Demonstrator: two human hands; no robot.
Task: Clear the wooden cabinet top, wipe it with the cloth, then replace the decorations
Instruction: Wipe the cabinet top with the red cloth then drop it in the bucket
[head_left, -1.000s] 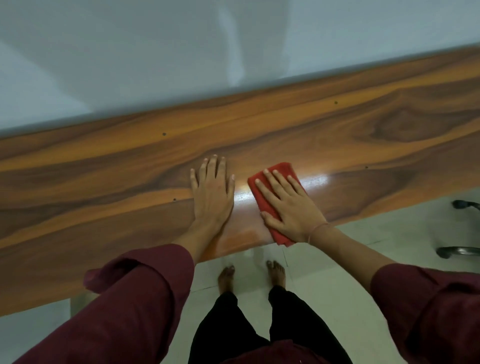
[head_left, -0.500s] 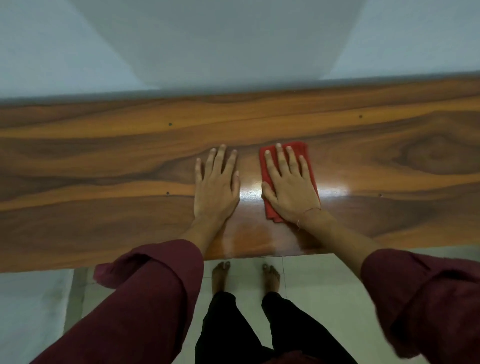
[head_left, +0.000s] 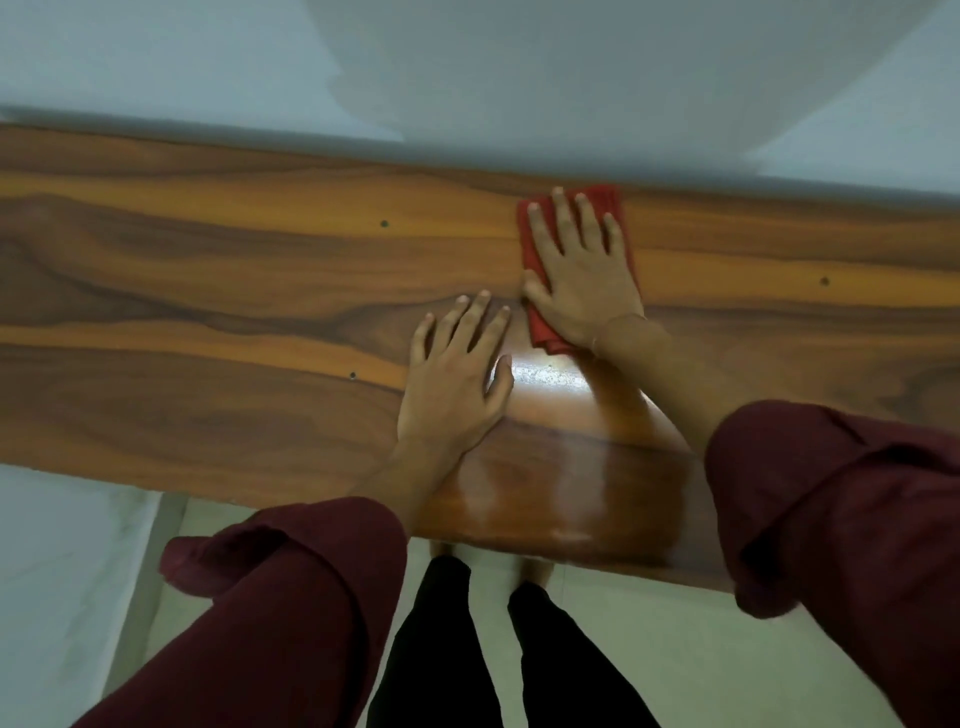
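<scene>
The glossy wooden cabinet top (head_left: 208, 291) runs across the whole view, with no decorations on it. A folded red cloth (head_left: 535, 244) lies near the back edge by the wall. My right hand (head_left: 582, 270) presses flat on the cloth with straight, spread fingers and covers most of it. Just left and nearer to me, my left hand (head_left: 457, 379) rests flat on the bare wood, fingers straight. A bright sheen shows on the wood between the two hands.
A pale wall (head_left: 467, 78) rises directly behind the cabinet. Light floor tiles (head_left: 675, 649) lie below the front edge, where my legs in black trousers (head_left: 441, 649) stand. A white surface (head_left: 52, 571) sits at the lower left.
My right hand has pushed the red cloth away from me, from mid-depth to the back edge by the wall. My left hand stays flat on the wood.
</scene>
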